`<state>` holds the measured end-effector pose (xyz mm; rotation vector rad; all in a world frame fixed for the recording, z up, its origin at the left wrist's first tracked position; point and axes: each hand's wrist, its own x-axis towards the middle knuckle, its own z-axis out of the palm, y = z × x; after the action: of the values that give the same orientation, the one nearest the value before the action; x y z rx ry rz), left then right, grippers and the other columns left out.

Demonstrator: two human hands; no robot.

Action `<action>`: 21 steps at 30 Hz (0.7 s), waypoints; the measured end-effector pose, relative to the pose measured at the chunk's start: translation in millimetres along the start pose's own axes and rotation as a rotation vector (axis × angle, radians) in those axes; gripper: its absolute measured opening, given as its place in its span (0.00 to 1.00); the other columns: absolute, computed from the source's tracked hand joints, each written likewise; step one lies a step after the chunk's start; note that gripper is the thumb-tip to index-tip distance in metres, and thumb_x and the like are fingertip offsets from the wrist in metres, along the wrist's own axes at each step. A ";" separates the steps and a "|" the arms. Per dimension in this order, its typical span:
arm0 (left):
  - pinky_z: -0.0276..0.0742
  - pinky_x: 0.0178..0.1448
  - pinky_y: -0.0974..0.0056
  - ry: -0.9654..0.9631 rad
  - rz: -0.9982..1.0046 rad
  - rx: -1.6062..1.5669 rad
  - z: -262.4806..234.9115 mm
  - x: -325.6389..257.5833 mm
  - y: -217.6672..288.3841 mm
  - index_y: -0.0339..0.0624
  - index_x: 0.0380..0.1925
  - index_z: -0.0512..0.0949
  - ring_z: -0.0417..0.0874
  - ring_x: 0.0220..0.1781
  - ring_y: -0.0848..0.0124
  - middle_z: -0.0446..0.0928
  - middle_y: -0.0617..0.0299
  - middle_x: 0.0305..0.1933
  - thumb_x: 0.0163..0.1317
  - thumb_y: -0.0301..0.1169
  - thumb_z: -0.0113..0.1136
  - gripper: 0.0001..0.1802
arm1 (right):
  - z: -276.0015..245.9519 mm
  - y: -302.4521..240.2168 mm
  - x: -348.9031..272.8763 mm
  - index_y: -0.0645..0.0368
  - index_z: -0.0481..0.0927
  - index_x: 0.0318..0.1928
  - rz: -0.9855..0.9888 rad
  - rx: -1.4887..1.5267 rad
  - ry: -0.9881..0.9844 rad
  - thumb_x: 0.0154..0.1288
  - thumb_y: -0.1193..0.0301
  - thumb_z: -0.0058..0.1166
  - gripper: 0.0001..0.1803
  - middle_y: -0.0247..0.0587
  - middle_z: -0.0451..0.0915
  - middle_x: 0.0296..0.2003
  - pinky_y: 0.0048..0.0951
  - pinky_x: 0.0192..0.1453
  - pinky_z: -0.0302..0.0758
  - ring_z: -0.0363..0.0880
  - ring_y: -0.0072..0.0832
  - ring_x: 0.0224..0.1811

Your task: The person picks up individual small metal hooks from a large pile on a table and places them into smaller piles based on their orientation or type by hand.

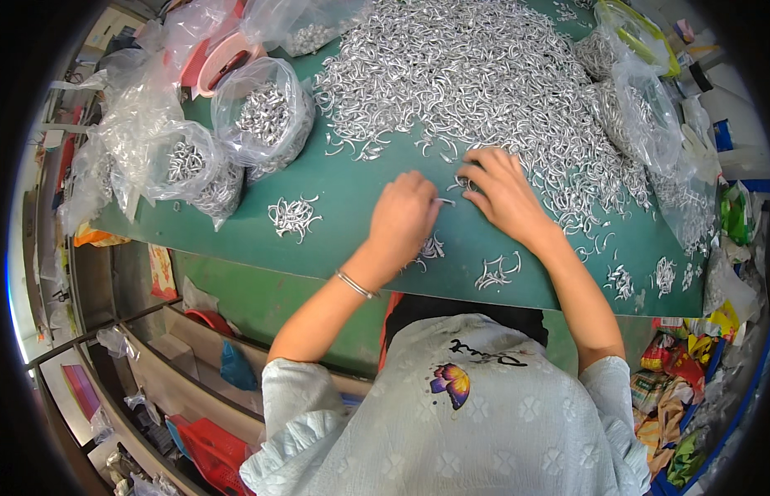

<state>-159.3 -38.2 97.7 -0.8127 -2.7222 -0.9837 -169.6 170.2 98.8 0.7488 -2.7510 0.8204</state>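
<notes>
My left hand [403, 217], a metal bracelet at its wrist, is closed with a small curved silver metal piece [444, 201] at its fingertips, over the green tabletop [352, 190]. Close by on the right, my right hand [505, 198] has its fingers bent and its thumb apart from them, at the near edge of a large heap of the same curved pieces [451, 74]. A few loose pieces lie by its fingertips. Partly hidden below my left hand is a small pile of pieces [432, 247].
Small piles [294, 217] [497, 270] [621, 282] lie along the table's near side. At left stand clear plastic bags of metal parts [265, 116] and a pink basket [228, 66]. More filled bags [650, 124] line the right edge. Shelving [186, 364] is at lower left.
</notes>
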 end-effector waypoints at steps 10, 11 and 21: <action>0.66 0.41 0.57 -0.085 -0.023 0.046 43.0 -30.0 68.7 0.41 0.32 0.73 0.72 0.39 0.59 0.69 0.57 0.34 0.55 0.26 0.62 0.07 | -17.8 8.8 -7.9 0.59 0.79 0.38 0.087 -0.105 0.101 0.53 0.77 0.60 0.10 0.40 0.75 0.46 0.40 0.54 0.64 0.70 0.39 0.51; 0.65 0.41 0.57 -0.088 -0.023 0.043 44.7 -30.2 70.6 0.41 0.32 0.74 0.72 0.38 0.59 0.69 0.57 0.34 0.55 0.26 0.62 0.07 | -10.4 3.4 -4.8 0.59 0.78 0.37 0.013 -0.009 0.046 0.54 0.76 0.61 0.09 0.40 0.74 0.44 0.39 0.52 0.64 0.69 0.38 0.48; 0.71 0.53 0.53 0.029 -0.172 -0.121 28.0 -37.0 68.8 0.35 0.45 0.74 0.74 0.48 0.51 0.72 0.51 0.46 0.58 0.21 0.58 0.13 | -34.7 -10.8 -38.4 0.60 0.77 0.29 0.022 0.107 -0.422 0.55 0.72 0.62 0.06 0.38 0.72 0.37 0.36 0.51 0.66 0.70 0.37 0.45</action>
<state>-89.9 7.0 102.9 -0.5839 -2.7664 -1.1943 -130.3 197.6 121.2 1.0176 -3.1044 0.9108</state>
